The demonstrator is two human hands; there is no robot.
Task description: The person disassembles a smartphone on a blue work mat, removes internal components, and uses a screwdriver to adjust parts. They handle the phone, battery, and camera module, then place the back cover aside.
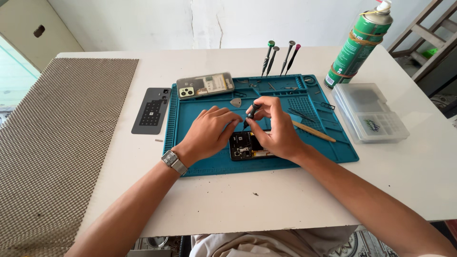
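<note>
Here, grip: right hand [276, 128] pinches a slim black precision screwdriver [251, 114], tip down on the opened phone [245, 146]; left hand [209, 131] lies curled beside it, fingertips by the shaft, holding nothing that shows.
Under the grip: teal ribbed silicone repair mat [200, 162].
Beyond the grip: a phone back cover [205, 85], four upright screwdrivers [280, 57], a grey triangular pick [235, 102].
Right of it: wooden spudger [314, 132], clear plastic compartment box [369, 112] with small parts, green spray can [358, 45].
Left: dark flat panel [151, 110], woven mesh mat [52, 143].
</note>
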